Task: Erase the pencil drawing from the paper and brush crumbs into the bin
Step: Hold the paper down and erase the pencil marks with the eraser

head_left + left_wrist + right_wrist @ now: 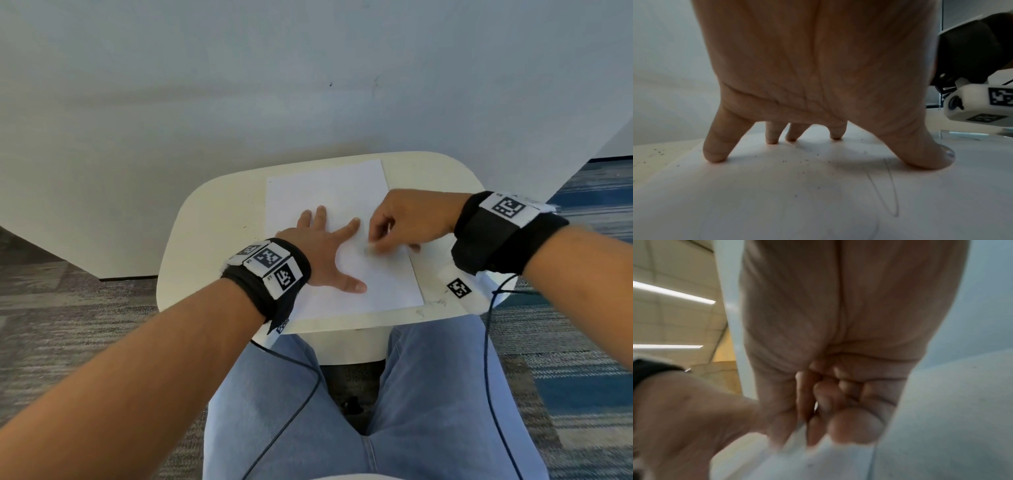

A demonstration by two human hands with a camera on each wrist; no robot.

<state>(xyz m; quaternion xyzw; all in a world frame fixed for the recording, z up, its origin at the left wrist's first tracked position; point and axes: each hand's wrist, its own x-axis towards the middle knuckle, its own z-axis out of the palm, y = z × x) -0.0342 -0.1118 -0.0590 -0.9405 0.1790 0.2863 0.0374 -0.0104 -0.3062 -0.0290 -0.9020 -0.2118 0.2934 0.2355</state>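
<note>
Splayed flat, left hand pins the paper while right hand, fingertips pinched on an unseen eraser, rubs just beyond the left thumb.

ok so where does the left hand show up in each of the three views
head: the left hand lies centre-left, fingers spread flat on the paper.
left wrist: it fills the upper middle, fingertips pressing the paper.
right wrist: it sits blurred at lower left, beside the right hand.
shared landmark: the white paper, under the hands in all three views.
</note>
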